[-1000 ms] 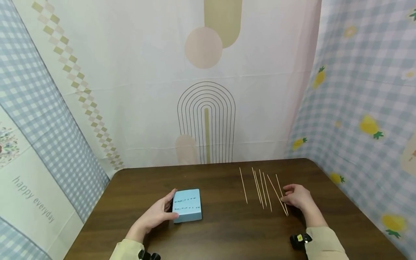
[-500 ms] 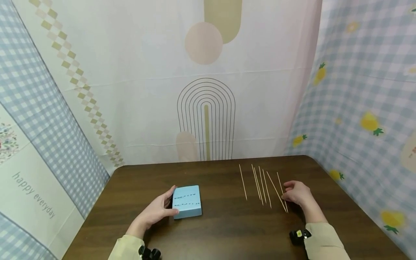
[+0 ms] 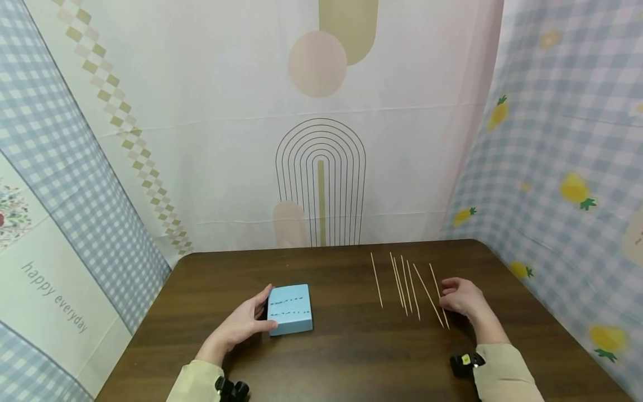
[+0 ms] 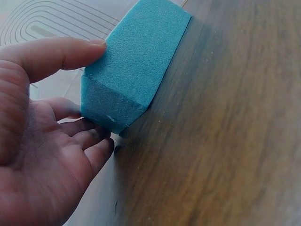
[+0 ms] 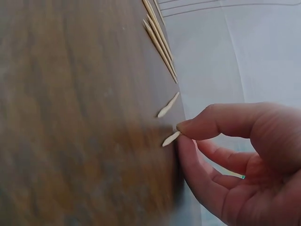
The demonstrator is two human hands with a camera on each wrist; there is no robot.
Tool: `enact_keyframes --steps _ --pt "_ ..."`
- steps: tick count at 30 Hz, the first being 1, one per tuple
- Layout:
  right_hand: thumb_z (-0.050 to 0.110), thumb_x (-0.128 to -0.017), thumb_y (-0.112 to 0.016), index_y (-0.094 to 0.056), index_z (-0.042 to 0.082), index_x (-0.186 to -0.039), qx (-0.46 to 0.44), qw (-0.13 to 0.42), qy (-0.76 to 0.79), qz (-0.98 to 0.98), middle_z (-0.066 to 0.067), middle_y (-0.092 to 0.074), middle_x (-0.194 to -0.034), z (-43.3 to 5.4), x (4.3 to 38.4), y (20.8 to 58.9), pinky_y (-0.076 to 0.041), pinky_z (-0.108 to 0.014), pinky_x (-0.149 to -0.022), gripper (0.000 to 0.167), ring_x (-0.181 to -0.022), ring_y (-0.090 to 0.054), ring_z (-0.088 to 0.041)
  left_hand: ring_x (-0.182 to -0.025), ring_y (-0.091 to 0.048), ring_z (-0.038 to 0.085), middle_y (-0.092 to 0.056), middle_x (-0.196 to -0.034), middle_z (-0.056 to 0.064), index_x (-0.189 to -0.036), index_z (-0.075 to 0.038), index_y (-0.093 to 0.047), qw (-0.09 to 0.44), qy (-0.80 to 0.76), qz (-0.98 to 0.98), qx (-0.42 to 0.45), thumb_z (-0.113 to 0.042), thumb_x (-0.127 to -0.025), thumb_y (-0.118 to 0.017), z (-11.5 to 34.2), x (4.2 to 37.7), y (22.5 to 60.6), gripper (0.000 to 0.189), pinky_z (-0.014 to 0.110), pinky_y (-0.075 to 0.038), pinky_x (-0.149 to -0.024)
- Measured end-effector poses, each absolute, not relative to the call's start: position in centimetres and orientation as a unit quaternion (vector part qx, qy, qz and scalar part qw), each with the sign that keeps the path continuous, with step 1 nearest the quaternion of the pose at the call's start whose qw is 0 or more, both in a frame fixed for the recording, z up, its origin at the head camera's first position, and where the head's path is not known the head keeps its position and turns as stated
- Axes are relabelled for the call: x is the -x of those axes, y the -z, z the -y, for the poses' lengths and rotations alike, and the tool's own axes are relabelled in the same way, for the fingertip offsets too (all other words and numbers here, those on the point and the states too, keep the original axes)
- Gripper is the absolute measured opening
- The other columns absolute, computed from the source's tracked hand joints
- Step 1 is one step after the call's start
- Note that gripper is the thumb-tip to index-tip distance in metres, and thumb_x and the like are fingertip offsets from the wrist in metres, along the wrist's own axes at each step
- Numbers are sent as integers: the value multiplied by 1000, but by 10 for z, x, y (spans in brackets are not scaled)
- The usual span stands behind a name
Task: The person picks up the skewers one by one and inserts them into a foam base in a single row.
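Observation:
A light blue foam block [image 3: 289, 310] with two rows of small dark marks on top lies left of the table's middle. My left hand [image 3: 241, 324] grips its left end, thumb on the near side and fingers at the far corner; the left wrist view shows the block [image 4: 136, 52] between thumb and fingers. To the right, my right hand [image 3: 462, 296] pinches a thin wooden skewer [image 3: 435, 281] between thumb and index finger. In the right wrist view the pale end of the held skewer [image 5: 171, 139] pokes out from the fingertips.
Several more skewers [image 3: 376, 279] lie roughly parallel on the dark wooden table [image 3: 351, 363], left of the right hand. The nearest one [image 3: 428, 296] slants close to the held skewer. A patterned cloth [image 3: 226, 167] hangs behind the table, with checked cloths [image 3: 532, 167] at the sides.
The right hand has shifted slightly right with its skewer, whose near end now stands apart from the neighbouring one. The left hand stays on the block. The head view has tilted a little.

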State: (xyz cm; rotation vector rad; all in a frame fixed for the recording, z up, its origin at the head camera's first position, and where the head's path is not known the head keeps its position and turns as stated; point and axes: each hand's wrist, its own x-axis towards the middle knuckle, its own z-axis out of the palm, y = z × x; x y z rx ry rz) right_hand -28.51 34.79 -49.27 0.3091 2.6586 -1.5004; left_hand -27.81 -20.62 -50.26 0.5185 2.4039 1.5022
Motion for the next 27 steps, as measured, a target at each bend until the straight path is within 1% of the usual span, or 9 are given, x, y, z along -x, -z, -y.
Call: enact_keyframes --steps 3,9,11,12,14,16,18,24,27 --pt "-9 -85 -68 -40 -20 -149 -97 39 509 -854 -41 -59 -129 -351 285 494 -63 -31 -74 71 -93 -71 -23 -161 -20 40 -16 -176 23 -169 2 -17 130 -516 -827 -181 -21 -92 -83 207 277 503 104 57 -23 -127" --pt "-6 -87 -63 -33 -20 -153 -83 50 537 -838 -38 -63 -128 -359 284 495 -61 -28 -75 74 -88 -68 -9 -161 -19 40 -14 -176 22 -170 0 -15 130 -517 -826 -180 -21 -92 -83 207 277 503 105 58 -22 -127" --pt "-5 -89 -63 -31 -20 -154 -78 54 544 -833 -33 -67 -126 -362 283 496 -61 -27 -75 74 -88 -67 -6 -161 -19 40 -13 -176 22 -170 0 -15 131 -517 -827 -179 -21 -93 -83 207 277 502 106 58 -22 -127" --pt "-4 -91 -63 -31 -20 -155 -80 55 550 -830 -30 -69 -122 -363 283 495 -61 -27 -75 73 -87 -67 -6 -161 -19 40 -13 -176 22 -170 1 -14 131 -517 -827 -180 -21 -93 -83 206 277 503 106 58 -22 -127" --pt "0 -96 -62 -30 -18 -156 -86 52 557 -824 -21 -71 -115 -365 282 494 -61 -27 -75 71 -86 -66 -6 -161 -19 40 -14 -176 22 -170 1 -15 131 -515 -827 -185 -22 -93 -83 205 278 502 105 57 -23 -127" --pt "5 -101 -62 -32 -15 -158 -94 45 567 -817 -12 -69 -110 -364 282 491 -61 -26 -75 67 -84 -65 -7 -161 -19 40 -15 -176 22 -170 2 -15 130 -513 -827 -188 -21 -94 -83 203 280 502 104 57 -23 -127" --pt "10 -105 -60 -34 -12 -159 -97 34 582 -806 -8 -66 -108 -359 282 487 -61 -26 -75 64 -83 -65 -7 -161 -21 40 -16 -176 22 -169 2 -17 127 -510 -830 -189 -22 -94 -83 203 280 501 104 57 -24 -127" --pt "10 -110 -55 -45 -8 -154 -54 3 643 -764 -5 -66 -107 -320 285 471 -63 -26 -81 49 -88 -67 -7 -159 -26 42 -20 -175 24 -169 2 -20 120 -497 -840 -181 -22 -93 -84 204 278 501 102 58 -28 -125" --pt "8 -109 -56 -49 -9 -150 -13 -3 661 -750 -6 -69 -107 -291 287 464 -63 -28 -83 45 -90 -69 -10 -158 -27 42 -21 -174 26 -169 2 -21 122 -495 -842 -174 -22 -93 -85 205 276 501 102 57 -29 -125"
